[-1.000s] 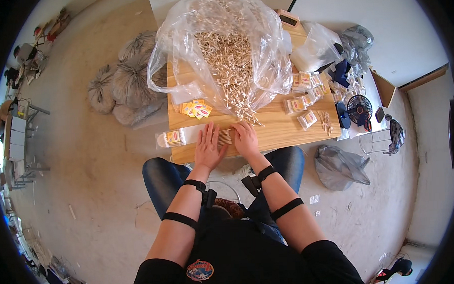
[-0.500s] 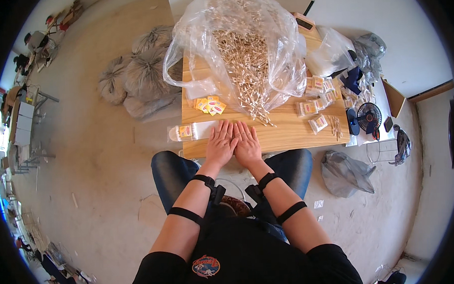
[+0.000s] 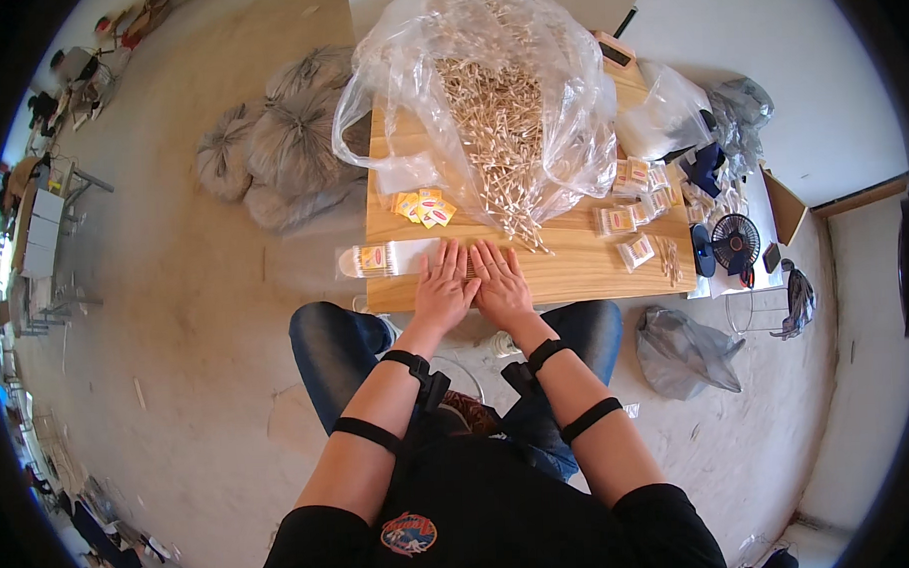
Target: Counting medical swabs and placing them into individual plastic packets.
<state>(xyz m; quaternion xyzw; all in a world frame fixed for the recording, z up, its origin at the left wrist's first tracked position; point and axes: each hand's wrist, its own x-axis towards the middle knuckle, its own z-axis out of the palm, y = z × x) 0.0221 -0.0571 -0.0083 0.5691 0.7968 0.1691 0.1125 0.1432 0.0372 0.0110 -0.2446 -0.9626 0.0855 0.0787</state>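
My left hand (image 3: 445, 286) lies palm down at the near edge of the wooden table (image 3: 574, 270), fingers stretched forward. Close beside it, my right hand (image 3: 501, 284) is also flat with fingers extended. A few thin brown sticks (image 3: 471, 267) show in the gap between them; what lies under the palms is hidden. Left of my left hand are a white strip (image 3: 411, 255) and a clear packet of cotton swabs (image 3: 371, 260) with a yellow label. Beyond the hands, loose cotton swabs (image 3: 499, 132) spill from a large clear plastic bag (image 3: 580, 149).
Yellow-and-white cards (image 3: 427, 208) lie at the table's left. On the right are several filled swab packets (image 3: 615, 218) and a few loose swabs (image 3: 669, 258). A small fan (image 3: 736, 242) stands beyond. Grey sacks (image 3: 294, 139) and a grey plastic bag (image 3: 682, 351) rest on the floor.
My right hand has shifted slightly to the right, widening the gap between the hands a little. The left hand stays nearly in place. The whole view has moved slightly.
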